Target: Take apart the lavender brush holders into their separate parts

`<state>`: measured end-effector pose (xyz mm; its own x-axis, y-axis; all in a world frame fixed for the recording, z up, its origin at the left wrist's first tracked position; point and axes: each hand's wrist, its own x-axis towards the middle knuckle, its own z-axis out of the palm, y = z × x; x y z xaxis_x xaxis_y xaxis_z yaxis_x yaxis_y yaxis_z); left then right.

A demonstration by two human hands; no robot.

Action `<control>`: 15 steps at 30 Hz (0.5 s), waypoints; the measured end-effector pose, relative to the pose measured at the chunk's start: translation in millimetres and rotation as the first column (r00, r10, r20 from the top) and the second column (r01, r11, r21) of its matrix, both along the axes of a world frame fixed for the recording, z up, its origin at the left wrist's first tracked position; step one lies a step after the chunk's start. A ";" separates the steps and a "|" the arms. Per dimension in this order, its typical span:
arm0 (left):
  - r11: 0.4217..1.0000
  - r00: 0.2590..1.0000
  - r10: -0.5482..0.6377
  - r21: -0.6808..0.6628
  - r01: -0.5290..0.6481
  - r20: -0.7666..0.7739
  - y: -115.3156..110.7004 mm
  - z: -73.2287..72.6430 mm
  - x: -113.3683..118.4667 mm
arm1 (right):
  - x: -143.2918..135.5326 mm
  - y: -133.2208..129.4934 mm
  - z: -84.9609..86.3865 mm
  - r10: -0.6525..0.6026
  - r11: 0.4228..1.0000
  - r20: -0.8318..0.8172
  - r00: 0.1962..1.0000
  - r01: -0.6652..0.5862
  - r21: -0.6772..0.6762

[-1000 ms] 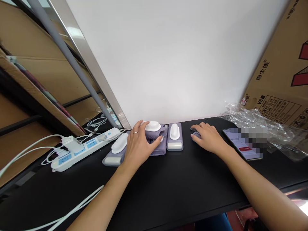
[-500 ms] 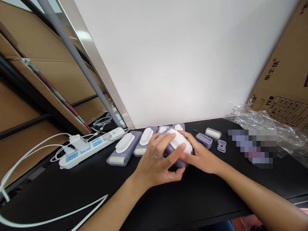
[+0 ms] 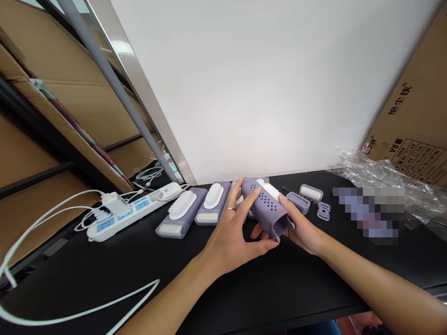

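A purple plastic housing [image 3: 267,204] with rows of small holes, an open hollow end toward me and a white bristle brush [image 3: 270,188] on one side is held above the table. My left hand [image 3: 237,223] grips it from the left, fingers over the holed face and thumb at the lower open edge. My right hand [image 3: 302,228] closes on its right side, its thumb by the brush; its other fingers are partly hidden behind the housing. Left of my hands lie similar purple units with white brushes [image 3: 182,204], [image 3: 213,196] on top and white rollers at the near ends.
To the right lie a purple tray [image 3: 298,202], a clear case [image 3: 310,192] with a white roller, a flat purple piece [image 3: 324,211] and thin springs. A power strip [image 3: 136,209] with cables is at left. Clear plastic wrap [image 3: 377,177] lies before a cardboard box [image 3: 415,125].
Both hands have turned the housing, so its holed face and hollow end now show and the white brush faces away to the right. My left thumb has moved to the lower edge.
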<state>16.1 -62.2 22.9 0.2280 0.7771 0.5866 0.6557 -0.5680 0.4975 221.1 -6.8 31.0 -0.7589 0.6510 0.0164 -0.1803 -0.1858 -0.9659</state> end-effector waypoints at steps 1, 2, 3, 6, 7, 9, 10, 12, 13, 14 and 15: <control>0.997 0.998 -0.007 -0.078 0.013 0.070 0.6 -1.4 -0.1 | 0.6 1.0 -0.6 0.028 1.000 -0.001 1.000 -0.028 0.003; 0.990 0.990 -0.008 -0.136 0.027 0.138 1.5 -2.4 -0.2 | 1.2 2.3 -1.2 0.046 0.999 0.000 0.999 -0.046 0.015; 0.983 0.980 -0.006 -0.179 0.042 0.198 2.5 -3.0 -0.2 | 1.7 3.7 -1.8 0.054 0.998 0.003 0.999 -0.055 0.029; 0.961 0.951 0.013 -0.267 0.073 0.308 3.9 -2.6 0.7 | 2.8 7.5 -2.7 0.032 0.997 0.028 0.999 -0.034 0.067; 0.954 0.944 0.021 -0.289 0.080 0.329 3.4 -2.1 1.1 | 3.2 8.2 -2.6 0.017 0.997 0.035 0.999 -0.020 0.078; 0.939 0.932 0.026 -0.328 0.101 0.362 1.6 -1.2 1.7 | 3.8 8.4 -1.7 -0.015 0.996 0.043 0.999 0.011 0.094; 0.933 0.926 0.020 -0.340 0.119 0.378 0.4 -1.1 1.7 | 4.1 8.0 -1.0 -0.034 0.995 0.041 0.999 0.030 0.097; 0.928 0.913 -0.010 -0.336 0.160 0.407 -2.0 -1.8 1.6 | 4.7 6.6 0.7 -0.065 0.994 0.027 0.998 0.062 0.092; 0.930 0.908 -0.029 -0.321 0.177 0.418 -3.0 -2.4 1.8 | 5.1 5.7 1.6 -0.072 0.994 0.019 0.997 0.071 0.089; 0.935 0.900 -0.049 -0.298 0.195 0.434 -4.0 -3.0 2.3 | 5.6 4.8 2.5 -0.073 0.994 0.014 0.997 0.071 0.087; 0.938 0.884 -0.069 -0.272 0.216 0.463 -4.7 -3.3 3.2 | 6.3 3.9 3.3 -0.067 0.994 0.013 0.998 0.066 0.092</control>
<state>19.3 -66.9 19.6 0.1257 0.9126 0.3890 0.2498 -0.4086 0.8779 227.4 -2.9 34.3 -0.7147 0.6963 0.0666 -0.1736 -0.0843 -0.9812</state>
